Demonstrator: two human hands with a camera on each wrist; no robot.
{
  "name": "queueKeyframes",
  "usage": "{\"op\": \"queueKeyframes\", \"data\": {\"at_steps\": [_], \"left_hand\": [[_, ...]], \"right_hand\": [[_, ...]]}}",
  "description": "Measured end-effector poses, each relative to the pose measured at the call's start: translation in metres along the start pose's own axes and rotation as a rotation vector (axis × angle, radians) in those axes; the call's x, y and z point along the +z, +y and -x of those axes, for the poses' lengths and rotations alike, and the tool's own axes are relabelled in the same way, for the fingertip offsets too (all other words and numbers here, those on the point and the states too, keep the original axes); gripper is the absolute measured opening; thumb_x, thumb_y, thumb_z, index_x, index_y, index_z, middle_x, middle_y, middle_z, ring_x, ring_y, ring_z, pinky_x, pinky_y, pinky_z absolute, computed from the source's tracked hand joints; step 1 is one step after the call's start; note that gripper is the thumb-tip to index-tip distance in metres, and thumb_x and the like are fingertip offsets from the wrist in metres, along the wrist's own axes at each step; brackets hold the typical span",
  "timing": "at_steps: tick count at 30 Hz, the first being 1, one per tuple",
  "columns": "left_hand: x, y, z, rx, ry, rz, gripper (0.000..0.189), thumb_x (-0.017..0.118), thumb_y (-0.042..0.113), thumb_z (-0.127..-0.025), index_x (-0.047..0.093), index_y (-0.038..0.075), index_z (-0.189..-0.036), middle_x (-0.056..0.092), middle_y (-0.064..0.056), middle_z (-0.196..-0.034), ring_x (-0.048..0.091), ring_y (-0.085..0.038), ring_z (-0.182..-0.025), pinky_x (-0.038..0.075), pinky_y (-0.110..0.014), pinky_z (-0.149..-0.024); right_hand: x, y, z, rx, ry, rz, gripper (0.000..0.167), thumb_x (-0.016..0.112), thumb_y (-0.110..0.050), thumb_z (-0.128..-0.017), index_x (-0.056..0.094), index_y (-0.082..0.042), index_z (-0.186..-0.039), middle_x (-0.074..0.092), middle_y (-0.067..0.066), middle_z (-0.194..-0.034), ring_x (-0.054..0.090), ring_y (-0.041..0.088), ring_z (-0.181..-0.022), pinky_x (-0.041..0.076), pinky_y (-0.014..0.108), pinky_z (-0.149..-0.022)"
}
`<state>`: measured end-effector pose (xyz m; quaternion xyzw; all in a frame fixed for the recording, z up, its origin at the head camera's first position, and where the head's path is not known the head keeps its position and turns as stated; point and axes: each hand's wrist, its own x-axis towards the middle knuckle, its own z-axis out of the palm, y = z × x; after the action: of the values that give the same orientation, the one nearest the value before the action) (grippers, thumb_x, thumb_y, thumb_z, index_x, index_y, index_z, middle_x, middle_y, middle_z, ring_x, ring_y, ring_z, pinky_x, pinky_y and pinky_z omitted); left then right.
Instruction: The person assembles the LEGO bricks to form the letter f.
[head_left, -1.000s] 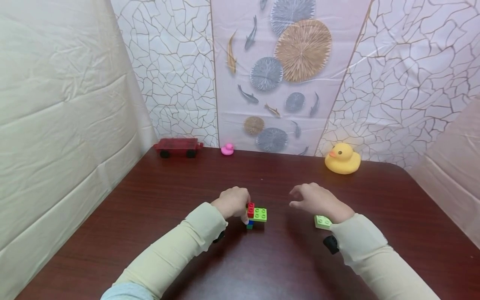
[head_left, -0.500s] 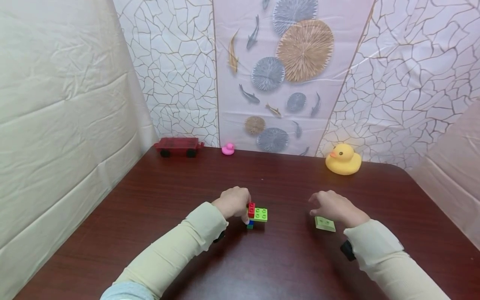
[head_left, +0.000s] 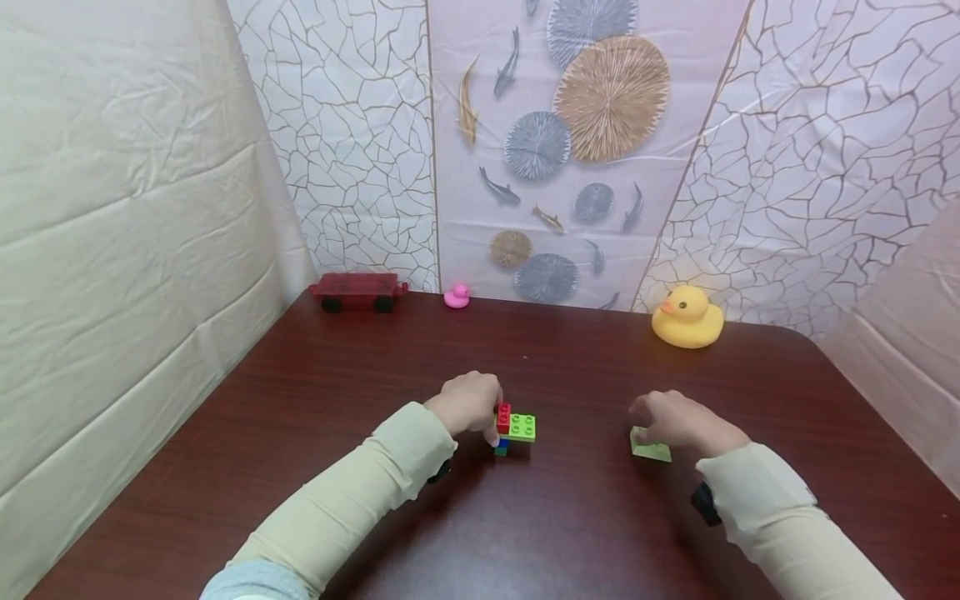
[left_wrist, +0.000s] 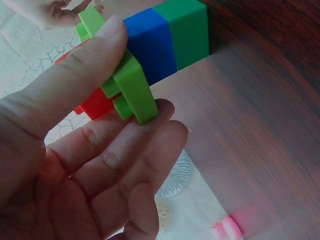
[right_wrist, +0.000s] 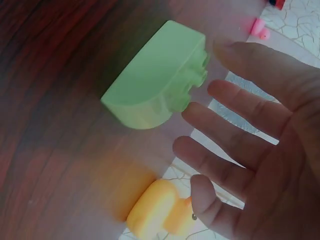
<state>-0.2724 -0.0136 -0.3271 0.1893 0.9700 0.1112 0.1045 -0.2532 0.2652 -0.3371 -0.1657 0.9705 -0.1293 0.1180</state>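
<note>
Head view: my left hand [head_left: 467, 404] pinches the toy-brick stack [head_left: 522, 427]; right of it, my loosely spread, empty right hand [head_left: 681, 420] is at the curved pale-green brick [head_left: 649, 452], which an off-centre grasp might skid.

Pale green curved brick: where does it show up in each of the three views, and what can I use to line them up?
Head: right of centre, below the middle, partly covered by the right hand; the pale green brick.
Left wrist: not visible.
Right wrist: upper left of centre, left of the right hand.
Shared landmark: pink duck, near centre, bottom right, top right respectively.
</note>
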Motion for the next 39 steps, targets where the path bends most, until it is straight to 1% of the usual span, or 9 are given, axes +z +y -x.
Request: {"op": "queueKeyframes", "data": {"at_steps": [6,9,12,15,19,23,29,35,39], "left_hand": [[0.0,0.0,0.0,-0.002,0.0,-0.002,0.032,0.083,0.025,-0.054,0.064,0.013,-0.076,0.052,0.004,-0.066,0.049,-0.014,-0.062,0.04,-0.03,-0.053],[-0.001,0.0,0.001,-0.004,-0.001,-0.001,0.032,0.083,0.025,-0.054,0.064,0.013,-0.076,0.052,0.004,-0.066,0.049,-0.014,-0.062,0.04,-0.03,-0.053],[-0.001,0.001,0.001,-0.003,0.0,-0.004,0.032,0.083,0.025,-0.055,0.064,0.013,-0.077,0.052,0.004,-0.066,0.049,-0.014,-0.062,0.04,-0.03,-0.054],[-0.001,0.001,0.002,-0.004,0.0,-0.005,0.034,0.083,0.025,-0.055,0.064,0.013,-0.08,0.053,0.004,-0.068,0.049,-0.014,-0.063,0.04,-0.03,-0.055],[-0.001,0.001,0.001,-0.006,-0.004,-0.002,0.037,0.083,0.025,-0.055,0.064,0.013,-0.083,0.053,0.004,-0.07,0.049,-0.014,-0.064,0.04,-0.031,-0.056],[-0.001,0.0,0.0,-0.002,-0.006,0.0,0.035,0.083,0.025,-0.055,0.064,0.013,-0.082,0.053,0.004,-0.069,0.049,-0.014,-0.064,0.04,-0.03,-0.056],[0.0,-0.001,0.0,-0.001,-0.002,0.001,0.03,0.083,0.025,-0.055,0.063,0.014,-0.075,0.052,0.004,-0.065,0.049,-0.014,-0.062,0.04,-0.03,-0.054],[0.0,-0.001,-0.001,0.005,-0.007,0.002,0.033,0.083,0.025,-0.055,0.065,0.013,-0.08,0.053,0.005,-0.067,0.049,-0.013,-0.063,0.04,-0.03,-0.055],[0.0,-0.001,0.0,0.011,-0.003,-0.003,0.031,0.083,0.025,-0.055,0.064,0.013,-0.077,0.053,0.005,-0.066,0.049,-0.013,-0.062,0.04,-0.03,-0.055]], "right_hand": [[0.002,0.006,0.003,-0.012,-0.021,-0.011,0.039,0.071,-0.007,-0.065,0.06,0.005,-0.101,0.06,0.015,-0.096,0.054,0.032,-0.091,0.044,0.041,-0.068],[0.003,0.008,0.004,-0.001,-0.022,-0.02,0.039,0.071,-0.006,-0.064,0.061,0.005,-0.1,0.06,0.014,-0.096,0.054,0.031,-0.09,0.044,0.041,-0.068],[0.005,0.01,0.004,0.015,-0.014,-0.032,0.035,0.07,-0.003,-0.063,0.062,0.004,-0.096,0.06,0.011,-0.089,0.055,0.026,-0.08,0.044,0.038,-0.064],[0.008,0.011,0.004,0.028,-0.004,-0.038,0.028,0.069,-0.002,-0.062,0.063,0.001,-0.089,0.058,0.005,-0.079,0.05,0.019,-0.067,0.042,0.032,-0.056],[0.011,0.012,0.003,0.028,-0.003,-0.029,0.02,0.068,-0.001,-0.063,0.063,-0.001,-0.083,0.053,0.001,-0.072,0.046,0.015,-0.061,0.039,0.029,-0.052],[0.009,0.011,0.002,0.013,0.008,-0.005,0.019,0.069,-0.004,-0.065,0.062,-0.002,-0.082,0.052,0.001,-0.071,0.045,0.015,-0.061,0.038,0.029,-0.052],[0.005,0.006,0.0,-0.044,0.041,0.034,0.021,0.067,-0.008,-0.066,0.061,-0.001,-0.086,0.051,0.0,-0.071,0.045,0.015,-0.062,0.038,0.029,-0.054],[0.002,-0.001,-0.002,-0.045,0.077,0.077,0.031,0.066,-0.011,-0.066,0.06,0.001,-0.093,0.051,0.003,-0.078,0.044,0.017,-0.066,0.036,0.03,-0.056],[0.001,-0.006,-0.003,-0.061,0.1,0.084,0.034,0.067,-0.013,-0.066,0.059,0.001,-0.096,0.051,0.004,-0.08,0.044,0.017,-0.067,0.036,0.029,-0.056]]}}
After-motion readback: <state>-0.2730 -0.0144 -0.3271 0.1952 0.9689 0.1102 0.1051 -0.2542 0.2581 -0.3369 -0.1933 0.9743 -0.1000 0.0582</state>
